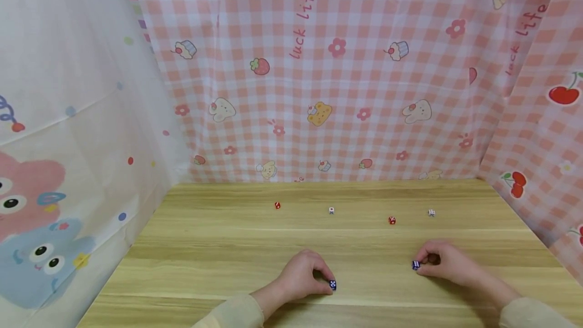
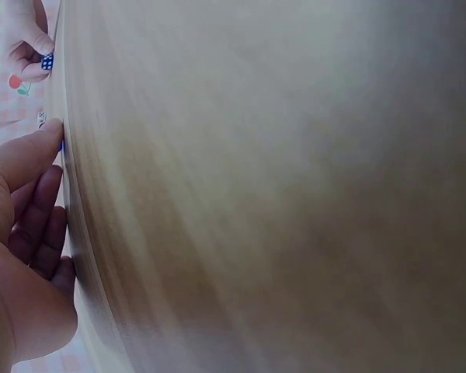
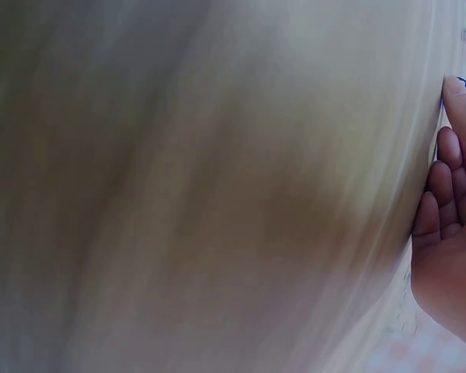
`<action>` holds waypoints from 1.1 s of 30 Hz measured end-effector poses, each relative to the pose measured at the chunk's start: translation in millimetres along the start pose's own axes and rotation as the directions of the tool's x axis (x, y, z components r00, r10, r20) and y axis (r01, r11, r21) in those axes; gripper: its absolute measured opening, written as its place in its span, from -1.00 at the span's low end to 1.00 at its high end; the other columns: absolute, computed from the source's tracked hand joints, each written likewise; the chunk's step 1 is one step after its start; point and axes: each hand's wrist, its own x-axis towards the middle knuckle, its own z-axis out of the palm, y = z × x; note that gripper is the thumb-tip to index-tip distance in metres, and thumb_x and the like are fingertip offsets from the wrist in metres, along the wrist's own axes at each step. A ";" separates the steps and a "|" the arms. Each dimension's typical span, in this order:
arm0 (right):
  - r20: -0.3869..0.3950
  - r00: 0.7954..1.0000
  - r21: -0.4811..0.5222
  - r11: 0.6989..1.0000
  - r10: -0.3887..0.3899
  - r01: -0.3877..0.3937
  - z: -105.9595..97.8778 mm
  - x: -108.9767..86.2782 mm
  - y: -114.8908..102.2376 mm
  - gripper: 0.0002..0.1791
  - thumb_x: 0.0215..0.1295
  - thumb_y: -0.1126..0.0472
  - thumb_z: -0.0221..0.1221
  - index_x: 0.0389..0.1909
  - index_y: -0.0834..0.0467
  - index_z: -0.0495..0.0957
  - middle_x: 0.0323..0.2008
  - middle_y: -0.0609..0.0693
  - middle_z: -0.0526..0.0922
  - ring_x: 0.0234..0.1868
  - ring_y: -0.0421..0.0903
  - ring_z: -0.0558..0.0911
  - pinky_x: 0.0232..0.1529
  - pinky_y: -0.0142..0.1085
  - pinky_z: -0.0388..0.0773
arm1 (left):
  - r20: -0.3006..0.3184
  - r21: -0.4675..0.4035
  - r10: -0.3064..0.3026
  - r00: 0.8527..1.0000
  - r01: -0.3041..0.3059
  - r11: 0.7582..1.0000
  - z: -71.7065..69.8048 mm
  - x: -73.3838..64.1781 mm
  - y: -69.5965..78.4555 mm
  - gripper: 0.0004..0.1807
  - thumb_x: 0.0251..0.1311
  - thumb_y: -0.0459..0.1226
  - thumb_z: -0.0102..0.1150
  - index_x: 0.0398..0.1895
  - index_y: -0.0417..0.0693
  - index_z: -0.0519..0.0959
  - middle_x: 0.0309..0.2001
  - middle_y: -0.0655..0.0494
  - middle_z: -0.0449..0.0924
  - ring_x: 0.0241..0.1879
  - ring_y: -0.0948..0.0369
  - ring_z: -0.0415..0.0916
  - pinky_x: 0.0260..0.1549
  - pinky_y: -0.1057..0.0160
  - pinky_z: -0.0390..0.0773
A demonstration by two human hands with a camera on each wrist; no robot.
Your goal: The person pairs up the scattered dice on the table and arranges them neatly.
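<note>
Near the front middle of the table, my left hand [image 1: 302, 276] pinches a blue die [image 1: 333, 285] with white pips between thumb and fingertip. My right hand [image 1: 448, 263], farther right and a little deeper on the table, pinches a second blue die [image 1: 416, 265] the same way. In the left wrist view the left die is mostly hidden behind the thumb, while the right hand's blue die [image 2: 47, 61] shows at the top left. Only a sliver of blue die [image 3: 463, 83] shows past the thumb in the right wrist view.
Toward the back of the wooden table [image 1: 227, 247] lie a red die [image 1: 278, 205], a white die [image 1: 331, 210], another red die [image 1: 392, 220] and another white die [image 1: 431, 212], spaced apart. A pink checked cloth [image 1: 296, 90] hangs behind; printed cloths flank both sides.
</note>
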 end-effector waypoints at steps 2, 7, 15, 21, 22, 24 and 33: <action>0.007 1.000 0.008 1.000 -0.011 0.011 4.1 3.1 -3.1 -0.83 0.10 0.33 0.42 -0.36 0.07 0.63 -0.36 -0.22 0.60 -0.34 -0.36 0.49 -0.38 -0.40 0.46 | 0.000 -0.004 -0.001 1.000 0.001 1.000 -0.1 -0.2 0.0 -0.84 -0.14 -0.23 0.60 -0.46 0.15 0.78 -0.46 0.53 0.59 -0.27 0.50 0.40 -0.08 0.46 0.36; 0.032 0.999 0.028 1.000 -0.012 0.011 13.3 10.5 -7.6 -0.82 0.08 0.32 0.44 -0.36 0.10 0.63 -0.34 -0.20 0.60 -0.32 -0.35 0.52 -0.36 -0.40 0.51 | 0.001 -0.010 -0.004 1.000 0.004 1.000 0.0 -0.4 -0.2 -0.84 -0.14 -0.23 0.60 -0.46 0.15 0.78 -0.46 0.53 0.59 -0.25 0.50 0.40 -0.07 0.45 0.36; 0.043 0.998 0.023 0.998 -0.054 0.053 25.3 18.1 -14.6 -0.81 0.06 0.29 0.46 -0.37 0.07 0.63 -0.35 -0.20 0.58 -0.32 -0.33 0.51 -0.35 -0.39 0.52 | 0.002 0.002 -0.002 1.000 0.002 1.000 -0.2 -0.1 0.5 -0.84 -0.14 -0.23 0.60 -0.45 0.16 0.78 -0.46 0.53 0.59 -0.26 0.51 0.42 -0.04 0.45 0.36; 0.058 0.994 0.050 0.994 -0.097 0.094 33.6 24.0 -21.6 -0.80 0.07 0.27 0.46 -0.36 0.06 0.62 -0.34 -0.19 0.58 -0.31 -0.33 0.52 -0.34 -0.39 0.54 | 0.004 0.005 0.001 1.000 -0.001 1.000 0.0 0.1 0.1 -0.84 -0.13 -0.23 0.60 -0.45 0.16 0.78 -0.45 0.53 0.59 -0.26 0.51 0.42 -0.03 0.45 0.37; 0.056 0.992 0.044 0.993 -0.113 0.111 35.0 25.0 -23.1 -0.80 0.06 0.27 0.47 -0.36 0.06 0.62 -0.35 -0.19 0.58 -0.32 -0.33 0.52 -0.35 -0.39 0.54 | 0.005 0.004 0.000 1.000 0.000 1.000 0.0 0.1 0.0 -0.84 -0.13 -0.23 0.60 -0.44 0.16 0.78 -0.45 0.53 0.59 -0.25 0.51 0.42 -0.03 0.45 0.37; 0.050 0.989 0.027 0.990 -0.140 0.139 38.0 27.5 -26.7 -0.79 0.04 0.25 0.48 -0.38 0.03 0.62 -0.36 -0.21 0.58 -0.33 -0.31 0.50 -0.36 -0.39 0.51 | 0.007 0.005 0.001 1.000 -0.001 1.000 0.1 0.1 -0.2 -0.84 -0.12 -0.22 0.59 -0.44 0.16 0.78 -0.44 0.53 0.59 -0.25 0.51 0.42 -0.02 0.44 0.37; 0.065 0.987 0.016 0.989 -0.148 0.148 51.1 37.0 -41.4 -0.80 0.04 0.20 0.48 -0.41 -0.04 0.63 -0.37 -0.28 0.56 -0.33 -0.30 0.44 -0.35 -0.38 0.42 | 0.008 0.008 0.012 1.000 -0.012 1.000 -0.6 -0.7 0.2 -0.84 -0.12 -0.23 0.59 -0.43 0.16 0.78 -0.44 0.53 0.59 -0.25 0.51 0.42 -0.01 0.44 0.36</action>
